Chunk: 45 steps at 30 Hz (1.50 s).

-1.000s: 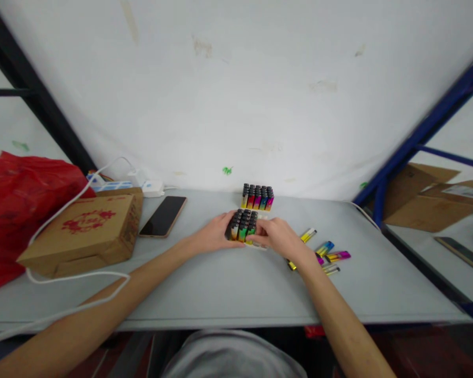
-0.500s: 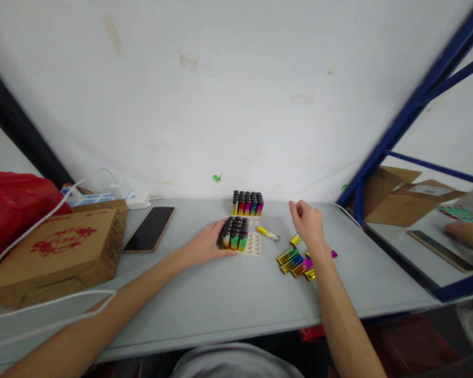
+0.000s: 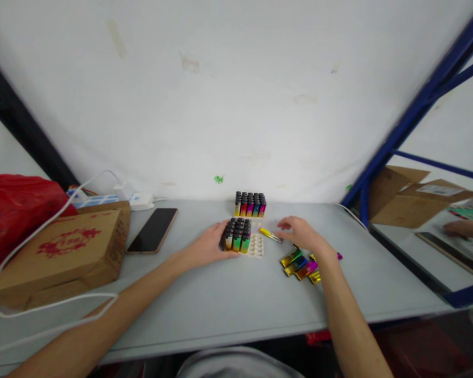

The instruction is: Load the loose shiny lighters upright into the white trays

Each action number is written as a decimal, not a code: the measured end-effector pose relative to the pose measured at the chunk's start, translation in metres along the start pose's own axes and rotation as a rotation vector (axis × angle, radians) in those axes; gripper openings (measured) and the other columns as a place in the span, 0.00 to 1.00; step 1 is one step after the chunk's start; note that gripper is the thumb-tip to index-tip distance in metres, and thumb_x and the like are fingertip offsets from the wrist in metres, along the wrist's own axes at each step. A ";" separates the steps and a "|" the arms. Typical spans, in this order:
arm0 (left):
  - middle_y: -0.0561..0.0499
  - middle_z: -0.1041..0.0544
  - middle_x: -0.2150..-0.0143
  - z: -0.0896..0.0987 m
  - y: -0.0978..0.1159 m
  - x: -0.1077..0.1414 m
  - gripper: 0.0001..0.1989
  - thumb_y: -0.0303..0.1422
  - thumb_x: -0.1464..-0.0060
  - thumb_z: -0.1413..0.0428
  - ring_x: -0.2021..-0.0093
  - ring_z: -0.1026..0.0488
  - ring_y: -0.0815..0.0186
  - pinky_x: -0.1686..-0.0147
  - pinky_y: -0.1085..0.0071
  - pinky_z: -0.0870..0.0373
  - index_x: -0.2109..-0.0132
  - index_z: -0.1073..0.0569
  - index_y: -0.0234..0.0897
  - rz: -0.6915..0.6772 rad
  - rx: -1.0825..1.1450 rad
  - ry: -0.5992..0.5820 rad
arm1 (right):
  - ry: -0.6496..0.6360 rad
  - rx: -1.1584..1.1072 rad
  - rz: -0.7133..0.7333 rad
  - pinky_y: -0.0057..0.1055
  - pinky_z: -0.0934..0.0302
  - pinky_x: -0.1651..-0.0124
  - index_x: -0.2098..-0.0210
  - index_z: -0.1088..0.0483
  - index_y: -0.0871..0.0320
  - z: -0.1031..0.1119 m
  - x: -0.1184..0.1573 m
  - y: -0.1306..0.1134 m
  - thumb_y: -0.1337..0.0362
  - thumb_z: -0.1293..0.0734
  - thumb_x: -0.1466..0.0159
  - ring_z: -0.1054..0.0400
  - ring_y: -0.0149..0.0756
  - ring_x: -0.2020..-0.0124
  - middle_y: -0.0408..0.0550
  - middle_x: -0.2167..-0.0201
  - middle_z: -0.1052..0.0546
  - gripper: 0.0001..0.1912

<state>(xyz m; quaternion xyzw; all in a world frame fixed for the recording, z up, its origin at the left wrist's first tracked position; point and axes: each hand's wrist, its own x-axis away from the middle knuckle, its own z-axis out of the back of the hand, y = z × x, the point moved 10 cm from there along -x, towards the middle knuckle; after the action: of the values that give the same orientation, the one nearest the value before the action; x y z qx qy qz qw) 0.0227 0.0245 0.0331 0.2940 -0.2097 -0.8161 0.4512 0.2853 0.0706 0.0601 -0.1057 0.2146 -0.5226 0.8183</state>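
My left hand [image 3: 212,244] is wrapped round the left side of a block of upright black-topped lighters [image 3: 237,235], which stand in a pale tray with round holes [image 3: 256,245]. The tray's right part shows bare holes. A single yellow lighter [image 3: 270,234] lies flat to the right of the tray. My right hand [image 3: 297,231] hovers at its metal end, thumb and fingers apart, with nothing between them. Below that hand lies a loose pile of shiny coloured lighters [image 3: 299,264], partly hidden by my right forearm. Behind stands another full block of lighters [image 3: 250,205].
A black phone [image 3: 153,230] lies at the left, beside a cardboard box [image 3: 74,247], a red bag [image 3: 19,220] and white cables. Blue shelf posts [image 3: 402,126] rise at the right; beyond them are an open carton [image 3: 410,202] and another person's hand [image 3: 467,229].
My right hand has moved left and down to the yellow lighter, and its fingers have opened out. My left hand keeps its hold on the block. The view has shifted slightly.
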 end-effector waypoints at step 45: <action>0.44 0.20 0.38 0.007 0.001 -0.006 0.46 0.46 0.60 0.23 0.38 0.23 0.43 0.37 0.54 0.28 0.36 0.29 0.42 0.070 0.082 -0.051 | 0.174 -0.742 -0.003 0.31 0.33 0.69 0.49 0.35 0.51 -0.026 -0.008 -0.038 0.41 0.41 0.26 0.31 0.34 0.76 0.38 0.73 0.26 0.21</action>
<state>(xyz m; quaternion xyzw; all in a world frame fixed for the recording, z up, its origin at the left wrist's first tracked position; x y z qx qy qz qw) 0.0210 0.0296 0.0400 0.2838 -0.2646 -0.7978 0.4615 0.2400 0.0627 0.0544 -0.3503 0.4576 -0.4177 0.7024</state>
